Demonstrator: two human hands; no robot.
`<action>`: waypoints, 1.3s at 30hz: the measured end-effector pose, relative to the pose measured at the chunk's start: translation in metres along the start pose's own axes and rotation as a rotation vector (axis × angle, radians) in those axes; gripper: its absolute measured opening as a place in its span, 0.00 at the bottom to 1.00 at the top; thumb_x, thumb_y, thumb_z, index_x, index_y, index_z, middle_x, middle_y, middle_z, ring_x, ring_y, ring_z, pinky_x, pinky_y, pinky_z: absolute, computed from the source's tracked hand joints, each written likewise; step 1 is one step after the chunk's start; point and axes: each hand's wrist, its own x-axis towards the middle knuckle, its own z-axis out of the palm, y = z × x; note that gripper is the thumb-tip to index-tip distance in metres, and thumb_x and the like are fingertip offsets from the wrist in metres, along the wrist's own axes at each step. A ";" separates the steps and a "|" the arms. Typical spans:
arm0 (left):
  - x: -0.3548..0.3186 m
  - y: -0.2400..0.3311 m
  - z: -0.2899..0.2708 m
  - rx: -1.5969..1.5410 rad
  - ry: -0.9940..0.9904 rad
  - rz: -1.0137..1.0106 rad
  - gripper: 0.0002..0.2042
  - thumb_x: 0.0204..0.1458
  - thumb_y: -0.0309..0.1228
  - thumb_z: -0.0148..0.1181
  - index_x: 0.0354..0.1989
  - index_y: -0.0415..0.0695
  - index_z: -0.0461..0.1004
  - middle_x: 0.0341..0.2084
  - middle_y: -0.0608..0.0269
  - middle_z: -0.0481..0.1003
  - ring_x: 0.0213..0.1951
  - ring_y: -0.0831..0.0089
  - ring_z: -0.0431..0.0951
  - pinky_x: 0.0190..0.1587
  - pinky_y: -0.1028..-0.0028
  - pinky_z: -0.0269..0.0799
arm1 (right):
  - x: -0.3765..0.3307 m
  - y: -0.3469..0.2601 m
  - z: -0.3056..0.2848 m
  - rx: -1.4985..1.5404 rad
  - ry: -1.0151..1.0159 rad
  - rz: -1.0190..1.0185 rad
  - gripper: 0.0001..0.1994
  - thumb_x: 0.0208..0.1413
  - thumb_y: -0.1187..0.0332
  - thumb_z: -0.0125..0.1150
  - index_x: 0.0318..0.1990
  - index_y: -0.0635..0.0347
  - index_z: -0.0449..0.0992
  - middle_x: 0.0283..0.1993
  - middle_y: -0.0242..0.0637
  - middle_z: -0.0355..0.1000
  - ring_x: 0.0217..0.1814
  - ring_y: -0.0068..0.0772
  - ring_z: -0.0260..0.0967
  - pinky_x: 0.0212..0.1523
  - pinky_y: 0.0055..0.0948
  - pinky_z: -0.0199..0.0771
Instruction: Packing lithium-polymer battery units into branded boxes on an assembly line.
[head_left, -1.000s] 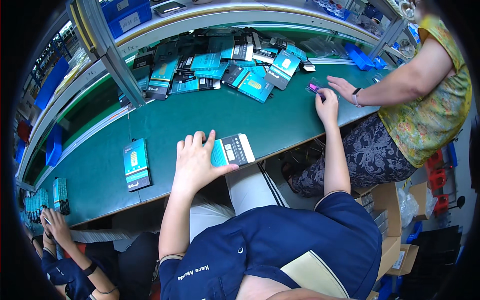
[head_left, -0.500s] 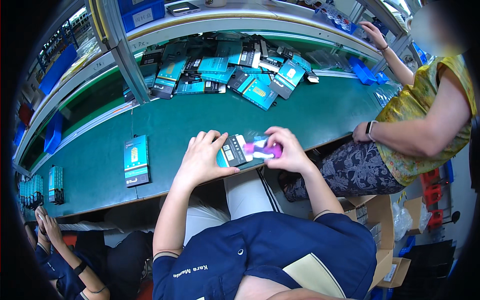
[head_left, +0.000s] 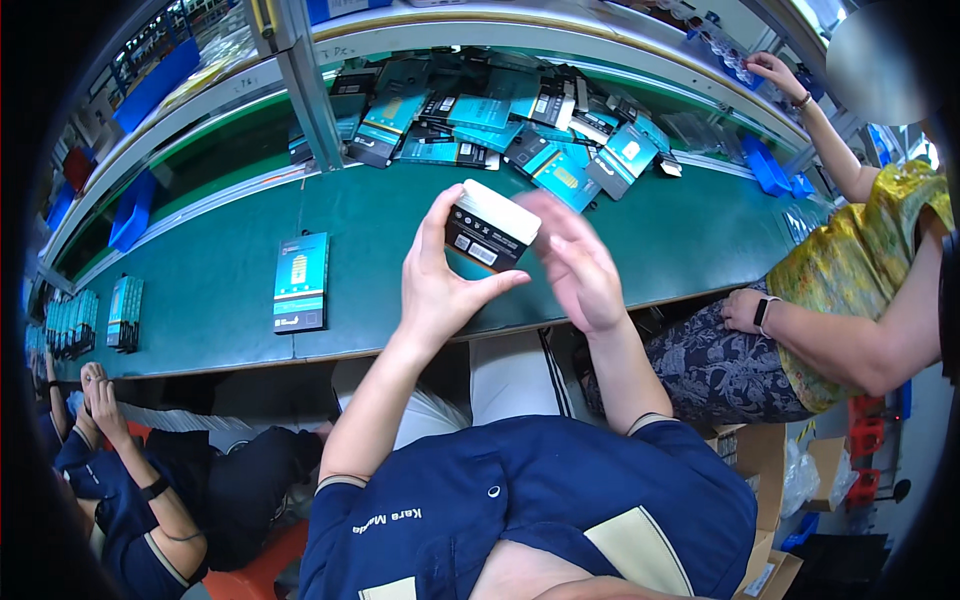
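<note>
Has raised black box above green table since the earlier frame, gripping it in left hand between thumb and fingers. Holding right hand loosely open, bare, blurred, just beside it.

"Is it bright?"
"Yes, the green workbench is lit well, but it's dark under it."
"What's fuzzy?"
"The right hand over the workbench looks smeary. The shelf edge behind the workbench bends, and the view's corners are black."
</note>
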 end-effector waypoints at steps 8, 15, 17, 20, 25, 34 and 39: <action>0.002 0.004 0.008 -0.659 0.206 -0.069 0.20 0.51 0.21 0.66 0.47 0.45 0.61 0.48 0.55 0.68 0.50 0.72 0.70 0.53 0.73 0.67 | 0.016 0.043 0.053 -0.294 0.257 -0.516 0.08 0.64 0.78 0.46 0.46 0.68 0.71 0.48 0.44 0.74 0.51 0.33 0.72 0.56 0.30 0.70; 0.005 0.019 -0.005 -0.830 0.229 -0.244 0.09 0.58 0.20 0.57 0.43 0.44 0.64 0.41 0.57 0.74 0.44 0.75 0.74 0.48 0.76 0.70 | 0.019 0.039 0.055 -0.184 0.224 -0.371 0.09 0.62 0.76 0.55 0.48 0.65 0.66 0.48 0.40 0.70 0.49 0.25 0.69 0.52 0.25 0.71; 0.006 0.016 -0.003 -0.775 0.277 -0.216 0.08 0.58 0.20 0.58 0.42 0.43 0.66 0.40 0.56 0.75 0.42 0.76 0.74 0.46 0.78 0.70 | 0.020 0.041 0.054 -0.028 0.219 -0.324 0.08 0.62 0.76 0.55 0.46 0.63 0.64 0.47 0.40 0.70 0.48 0.23 0.69 0.50 0.23 0.71; 0.006 0.006 -0.003 -0.742 0.291 -0.143 0.07 0.58 0.21 0.58 0.39 0.41 0.66 0.39 0.59 0.75 0.41 0.79 0.73 0.44 0.79 0.69 | 0.021 0.052 0.052 -0.160 0.207 -0.375 0.10 0.60 0.78 0.57 0.44 0.60 0.62 0.44 0.39 0.70 0.46 0.24 0.70 0.47 0.23 0.72; -0.003 -0.001 -0.020 -0.084 0.260 0.050 0.09 0.62 0.27 0.56 0.48 0.42 0.69 0.51 0.55 0.68 0.52 0.73 0.69 0.52 0.73 0.67 | 0.010 0.064 0.042 -0.610 0.178 -0.570 0.21 0.51 0.80 0.66 0.44 0.58 0.59 0.42 0.44 0.70 0.37 0.32 0.74 0.40 0.31 0.73; -0.021 -0.018 -0.113 0.018 0.260 -0.406 0.27 0.55 0.14 0.51 0.65 0.37 0.60 0.61 0.41 0.64 0.64 0.63 0.64 0.64 0.64 0.59 | 0.003 0.048 0.023 -1.217 -0.537 -0.604 0.12 0.43 0.64 0.72 0.25 0.58 0.73 0.59 0.46 0.70 0.63 0.49 0.66 0.63 0.51 0.62; -0.024 -0.045 -0.150 0.959 -0.157 -0.540 0.28 0.58 0.41 0.55 0.66 0.43 0.61 0.60 0.33 0.64 0.55 0.41 0.70 0.56 0.53 0.67 | 0.051 0.018 -0.084 -1.833 0.186 -0.295 0.23 0.54 0.52 0.63 0.53 0.57 0.73 0.67 0.55 0.59 0.71 0.58 0.52 0.69 0.57 0.48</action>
